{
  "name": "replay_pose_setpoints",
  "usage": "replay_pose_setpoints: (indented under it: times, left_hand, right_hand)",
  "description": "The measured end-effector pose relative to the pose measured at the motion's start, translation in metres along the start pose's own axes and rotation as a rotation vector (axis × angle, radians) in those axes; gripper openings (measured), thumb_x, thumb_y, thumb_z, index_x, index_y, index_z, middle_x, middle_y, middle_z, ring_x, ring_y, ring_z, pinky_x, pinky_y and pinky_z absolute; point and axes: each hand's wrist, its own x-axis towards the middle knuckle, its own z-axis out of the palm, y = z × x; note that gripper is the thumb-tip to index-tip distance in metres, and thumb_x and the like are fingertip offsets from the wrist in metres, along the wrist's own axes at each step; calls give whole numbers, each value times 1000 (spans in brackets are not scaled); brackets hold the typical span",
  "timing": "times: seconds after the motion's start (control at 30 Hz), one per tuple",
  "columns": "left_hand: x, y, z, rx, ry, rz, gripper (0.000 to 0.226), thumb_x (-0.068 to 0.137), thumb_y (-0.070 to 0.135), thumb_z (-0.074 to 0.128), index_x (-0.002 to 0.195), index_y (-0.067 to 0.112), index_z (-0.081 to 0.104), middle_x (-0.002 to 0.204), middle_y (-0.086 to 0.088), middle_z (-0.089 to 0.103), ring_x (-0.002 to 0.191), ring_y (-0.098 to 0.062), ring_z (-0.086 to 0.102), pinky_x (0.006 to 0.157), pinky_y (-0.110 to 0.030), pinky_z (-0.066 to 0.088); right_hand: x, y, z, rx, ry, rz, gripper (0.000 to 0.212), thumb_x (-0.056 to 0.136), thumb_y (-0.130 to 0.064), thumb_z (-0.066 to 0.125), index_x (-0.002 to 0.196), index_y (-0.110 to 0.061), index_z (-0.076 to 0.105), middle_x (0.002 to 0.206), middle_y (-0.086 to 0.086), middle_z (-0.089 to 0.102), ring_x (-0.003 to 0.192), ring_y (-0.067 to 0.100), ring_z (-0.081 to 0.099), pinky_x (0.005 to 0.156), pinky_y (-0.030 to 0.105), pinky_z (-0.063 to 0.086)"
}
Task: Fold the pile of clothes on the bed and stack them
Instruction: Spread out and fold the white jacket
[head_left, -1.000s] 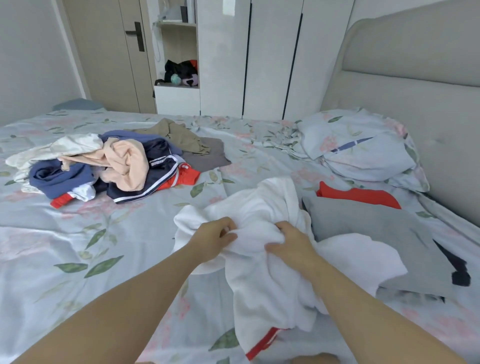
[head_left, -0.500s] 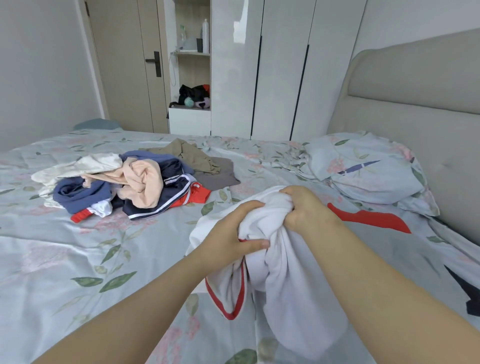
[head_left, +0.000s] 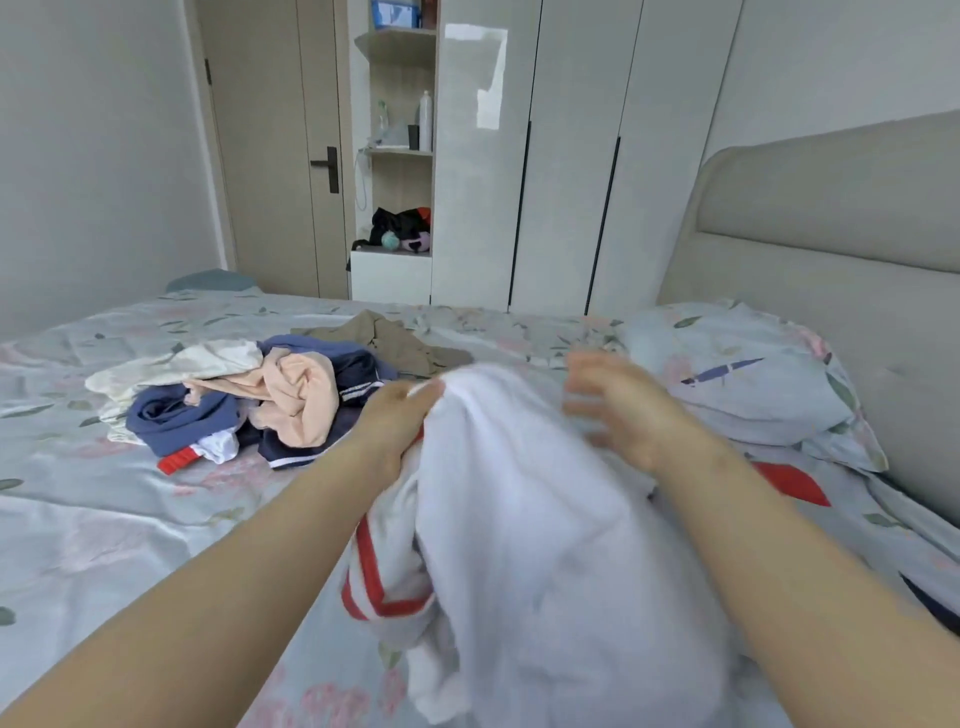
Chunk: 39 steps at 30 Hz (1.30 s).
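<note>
Left hand (head_left: 397, 423) grips bunched white garment (head_left: 519, 519), red trim showing; right hand (head_left: 618, 410) blurred, I can't tell its grip.

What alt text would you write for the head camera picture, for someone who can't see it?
A person's left hand grips a white garment with red trim over a floral bed; the blurred right hand is beside it. An unfolded pile of clothes lies further back, to the left.

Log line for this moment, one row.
left hand: grips white garment | right hand: blurred, grip unclear | clothes pile: unfolded on bed
</note>
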Motion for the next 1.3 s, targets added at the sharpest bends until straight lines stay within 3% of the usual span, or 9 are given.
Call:
replay_pose_setpoints:
  times: [0.13, 0.27, 0.47, 0.6, 0.77, 0.97, 1.1, 1.2, 1.3]
  left_hand:
    - [-13, -67, 1, 102, -7, -200, 52, 85, 33, 67, 130, 20, 44, 88, -10, 52, 56, -10, 57, 49, -19, 45]
    - [-32, -99, 13, 757, -231, 61, 94, 59, 81, 43, 143, 52, 14, 158, 7, 0, 145, -19, 9, 116, -41, 17]
    - [-30, -138, 19, 1173, -309, 208, 66, 84, 59, 50, 142, 55, 17, 154, 15, 12, 137, -21, 22, 109, -39, 27]
    - [-24, -149, 8, 1034, -319, 182, 47, 86, 53, 48, 132, 57, 34, 143, 15, 29, 127, -20, 34, 106, -33, 29]
    - [-17, -144, -3, 538, -350, 102, 38, 87, 37, 60, 121, 45, 46, 131, 8, 45, 130, -11, 37, 107, -19, 23]
    - [-11, -112, -21, 57, -271, -155, 21, 96, 25, 53, 114, 26, 65, 120, 0, 66, 104, -16, 64, 88, -31, 51]
    - [-8, -100, -28, -272, -197, -263, 41, 96, 54, 31, 121, 34, 56, 115, 1, 63, 98, -16, 59, 93, -31, 40]
    - [-8, -107, -29, -283, -217, -304, 61, 85, 69, 36, 139, 41, 37, 138, 9, 49, 120, -19, 50, 112, -42, 22]
    - [-14, -116, -23, -188, -306, -212, 58, 86, 56, 54, 138, 46, 29, 136, 20, 46, 115, -2, 54, 94, -21, 39]
  right_hand:
    - [-2, 112, -3, -367, -229, 154, 52, 82, -36, 69, 128, -32, 45, 129, -14, 49, 109, 6, 52, 73, 17, 40]
    - [5, 178, 3, -528, -272, -4, 90, 55, -57, 78, 135, -39, 41, 135, -11, 47, 124, 8, 46, 103, 34, 42]
    - [4, 199, 1, -818, -193, -148, 73, 84, -37, 65, 147, -32, 28, 138, -1, 39, 129, 20, 37, 106, 35, 34]
    - [-5, 187, 0, -1108, -160, -208, 52, 93, -40, 52, 142, -41, 34, 115, -1, 44, 110, 20, 47, 86, 32, 45]
    - [4, 119, 10, -930, -175, -127, 48, 88, -28, 60, 134, -31, 49, 136, -8, 52, 121, 15, 50, 98, 28, 40]
    - [27, 35, 25, 274, -174, 172, 7, 91, -10, 55, 87, -15, 57, 70, 7, 64, 60, 17, 61, 59, 23, 51]
    - [51, 8, 37, 1051, 13, 54, 32, 97, -11, 45, 69, -3, 59, 58, 10, 54, 51, 19, 55, 64, 27, 55]
    - [67, 20, 54, 579, 16, 38, 41, 97, -16, 47, 138, -9, 44, 96, 4, 59, 76, 21, 59, 79, 35, 51]
    - [82, 62, 55, -225, -38, 30, 54, 98, -13, 44, 148, -18, 24, 135, -1, 44, 118, 21, 47, 88, 25, 36]
